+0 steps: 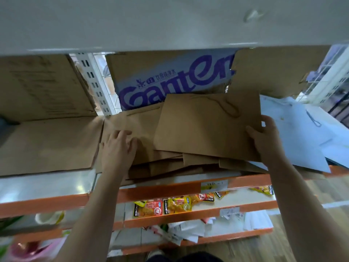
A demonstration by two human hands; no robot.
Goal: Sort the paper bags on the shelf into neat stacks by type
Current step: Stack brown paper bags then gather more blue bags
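Upper shelf board (pixel 170 25) caps the bay; Ganten carton (pixel 170 80) blocks the rear; flattened cardboard (pixel 47 144) at left lies low, leaving passage above.

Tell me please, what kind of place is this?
Probably a small shop or its stockroom. Metal shelves with orange edges carry price labels, snack packets lie on a lower shelf, and a printed carton stands behind the brown paper bags.
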